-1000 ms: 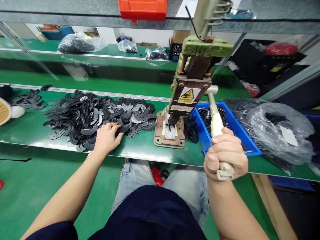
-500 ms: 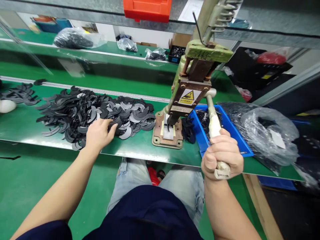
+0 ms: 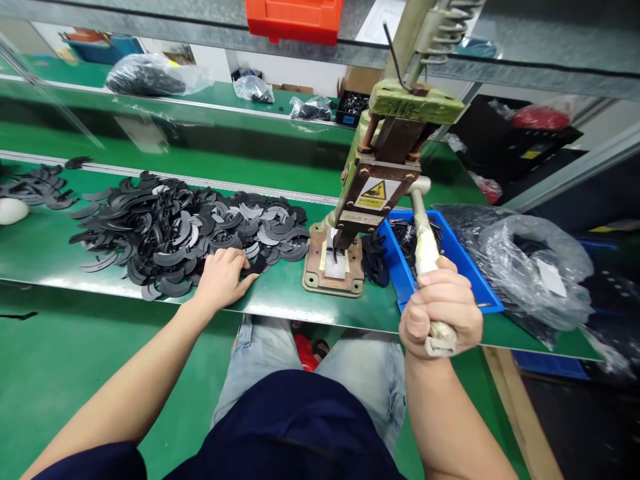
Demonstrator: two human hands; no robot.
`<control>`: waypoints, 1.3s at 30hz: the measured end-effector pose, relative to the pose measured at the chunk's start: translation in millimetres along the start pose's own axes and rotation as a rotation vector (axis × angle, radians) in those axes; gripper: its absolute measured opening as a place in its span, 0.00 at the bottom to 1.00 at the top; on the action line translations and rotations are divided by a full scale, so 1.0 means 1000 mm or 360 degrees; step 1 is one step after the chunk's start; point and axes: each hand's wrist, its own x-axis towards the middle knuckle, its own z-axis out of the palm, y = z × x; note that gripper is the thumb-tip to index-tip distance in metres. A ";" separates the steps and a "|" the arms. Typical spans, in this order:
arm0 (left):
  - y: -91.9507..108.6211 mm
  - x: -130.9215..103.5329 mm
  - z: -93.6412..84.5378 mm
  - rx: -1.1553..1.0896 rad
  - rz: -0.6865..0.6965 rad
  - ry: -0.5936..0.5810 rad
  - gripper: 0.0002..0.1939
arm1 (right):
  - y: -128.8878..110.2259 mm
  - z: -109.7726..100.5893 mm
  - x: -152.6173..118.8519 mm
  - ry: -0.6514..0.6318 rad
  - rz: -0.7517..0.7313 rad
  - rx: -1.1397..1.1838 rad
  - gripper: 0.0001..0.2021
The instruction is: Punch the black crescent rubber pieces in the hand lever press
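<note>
My right hand (image 3: pixel 443 310) is wrapped round the taped lever handle (image 3: pixel 425 247) of a green hand press (image 3: pixel 373 180). The press stands on a bolted base (image 3: pixel 335 283), and a small dark part (image 3: pixel 336 252) shows below its ram. At the near edge of a heap of curved flat black pieces (image 3: pixel 165 233), my left hand (image 3: pixel 224 277) has its thumb and fingers closed about one dark curved piece (image 3: pixel 257 265). The back of the hand hides part of that grip.
Right of the press is a blue bin (image 3: pixel 467 267) with dark parts, beside a clear plastic bag (image 3: pixel 540 267). Several dark pieces (image 3: pixel 375 260) lie between press and bin. A white rounded object (image 3: pixel 13 211) sits far left. A red bin (image 3: pixel 295 20) hangs overhead.
My left hand has moved right and toward the near edge of the heap, and its fingers have closed on a dark piece. My right hand stays on the lever handle.
</note>
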 end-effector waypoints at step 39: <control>0.131 0.132 0.018 -0.1888 -0.0292 -0.0662 0.18 | -0.006 0.004 0.002 0.0024 -0.0016 -0.0056 0.13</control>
